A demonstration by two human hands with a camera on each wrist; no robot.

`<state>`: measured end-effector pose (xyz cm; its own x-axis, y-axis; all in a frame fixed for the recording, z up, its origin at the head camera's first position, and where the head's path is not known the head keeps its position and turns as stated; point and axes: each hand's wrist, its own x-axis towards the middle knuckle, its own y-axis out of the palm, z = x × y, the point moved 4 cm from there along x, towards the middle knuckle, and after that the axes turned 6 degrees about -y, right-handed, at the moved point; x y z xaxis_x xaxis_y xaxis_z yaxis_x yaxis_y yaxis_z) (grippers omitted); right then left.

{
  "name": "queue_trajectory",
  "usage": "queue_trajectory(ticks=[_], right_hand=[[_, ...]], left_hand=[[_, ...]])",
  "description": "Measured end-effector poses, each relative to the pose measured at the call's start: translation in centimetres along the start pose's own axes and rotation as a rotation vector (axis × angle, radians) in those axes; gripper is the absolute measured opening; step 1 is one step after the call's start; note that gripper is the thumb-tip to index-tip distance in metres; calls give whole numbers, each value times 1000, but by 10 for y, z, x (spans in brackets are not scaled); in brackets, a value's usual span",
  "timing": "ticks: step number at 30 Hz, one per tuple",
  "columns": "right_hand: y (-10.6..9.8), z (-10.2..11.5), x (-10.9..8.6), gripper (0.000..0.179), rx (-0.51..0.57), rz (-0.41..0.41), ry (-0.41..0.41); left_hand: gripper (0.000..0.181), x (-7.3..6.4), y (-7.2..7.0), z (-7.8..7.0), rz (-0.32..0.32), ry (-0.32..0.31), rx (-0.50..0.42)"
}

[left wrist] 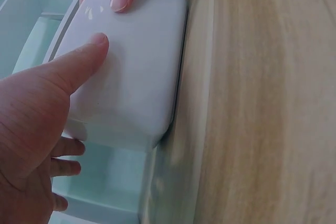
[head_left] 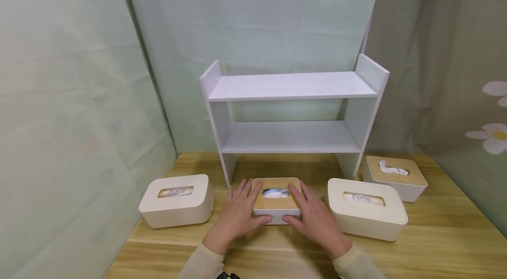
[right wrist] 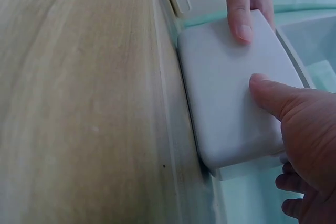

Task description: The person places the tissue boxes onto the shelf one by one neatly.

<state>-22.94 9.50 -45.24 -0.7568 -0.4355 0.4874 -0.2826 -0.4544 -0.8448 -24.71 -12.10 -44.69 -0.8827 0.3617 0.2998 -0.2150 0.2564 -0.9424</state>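
In the head view a small white tissue box [head_left: 277, 216] with a light wooden lid stands on the table between both hands. Tissue shows through its oval slot. My left hand [head_left: 236, 215] lies along its left side, index finger on the lid and thumb [left wrist: 86, 59] on the white front. Its other fingers are spread out beside the box. On the opposite side my right hand [head_left: 317, 217] mirrors this, with its thumb [right wrist: 270, 94] touching the front and its index finger on the lid. The box's rear is hidden from view.
Behind stands a white two-tier shelf [head_left: 293, 85]. A cream tissue box [head_left: 174, 215] sits left on the wooden table [head_left: 277, 259]; another cream box [head_left: 368, 224] is close by the right hand. Behind that one stands a second wooden-lidded box [head_left: 396, 189]. Fabric walls [head_left: 67, 94] surround the table.
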Motion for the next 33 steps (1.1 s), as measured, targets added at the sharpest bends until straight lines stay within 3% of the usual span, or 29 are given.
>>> queue_trajectory(ticks=[8, 18, 26, 33], right_hand=[[3, -1, -1, 84, -22, -18, -16], [2, 0, 0, 85, -36, -89, -44], [-5, 2, 1, 85, -46, -149, -71], [-14, 5, 4, 85, -40, -229, -144]], left_hand=[[96, -1, 2, -2, 1, 0, 18], [93, 0, -1, -4, -66, 21, 42], [92, 0, -12, -7, -141, 46, 78], [92, -1, -22, -9, -184, 69, 47]])
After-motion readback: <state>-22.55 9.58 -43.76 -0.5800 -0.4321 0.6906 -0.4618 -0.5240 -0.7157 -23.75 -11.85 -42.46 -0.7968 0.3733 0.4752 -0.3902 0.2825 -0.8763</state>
